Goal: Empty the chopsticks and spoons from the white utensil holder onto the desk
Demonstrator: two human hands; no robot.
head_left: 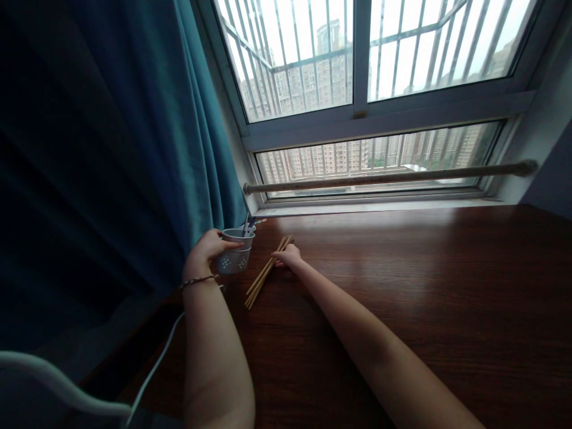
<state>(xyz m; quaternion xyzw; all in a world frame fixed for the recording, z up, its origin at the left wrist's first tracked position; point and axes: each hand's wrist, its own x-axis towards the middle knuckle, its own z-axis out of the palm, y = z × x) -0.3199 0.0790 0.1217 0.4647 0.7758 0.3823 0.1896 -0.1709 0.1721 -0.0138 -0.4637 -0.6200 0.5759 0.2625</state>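
My left hand (210, 247) is closed around the side of a light grey bucket-shaped holder (235, 262) with a dotted flower pattern, its thumb across the front. A few thin items (248, 226), too small to name surely, stick up out of the holder. To the right of it, my right hand (289, 257) grips a bundle of several wooden chopsticks (263, 279) near their far end. The bundle slants over the wooden tabletop, near ends toward me and slightly fanned. The right fingertips are partly hidden behind the sticks and the hand.
The dark reddish-brown wooden table (429, 286) reaches to the window sill. A blue curtain (196, 137) hangs at the left, close to my left hand. A white cable (156, 363) runs by my left forearm. A horizontal rail (388, 177) crosses the window.
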